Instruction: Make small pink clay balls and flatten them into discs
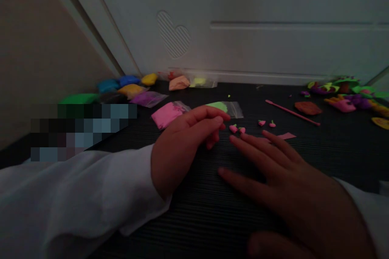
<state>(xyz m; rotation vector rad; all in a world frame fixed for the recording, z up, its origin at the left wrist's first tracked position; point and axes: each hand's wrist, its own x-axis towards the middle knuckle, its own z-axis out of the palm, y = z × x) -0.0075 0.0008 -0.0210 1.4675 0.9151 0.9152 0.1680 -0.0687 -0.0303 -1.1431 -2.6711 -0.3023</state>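
My left hand (185, 141) is over the dark table, its fingers loosely curled with the thumb beside the index finger. Nothing shows in it, though part of the palm side is hidden. My right hand (282, 182) is spread palm down, empty, at the right. Two small pink clay pieces with green tops (233, 128) lie between my hands' fingertips. Two more such pieces (261, 123) sit a little farther right. A flat pink clay strip (286, 136) is partly hidden behind my right fingers. Close behind my left hand are a bag of pink clay (168, 114) and a bag of light green clay (217, 107).
A pink modelling stick (291, 112) and a reddish-brown clay slab (308, 108) lie at the right. Colourful clay shapes (346, 97) crowd the far right. Several clay packets, including purple (146, 98) and blue (129, 80), line the back left. A white panel (243, 48) rises behind the table.
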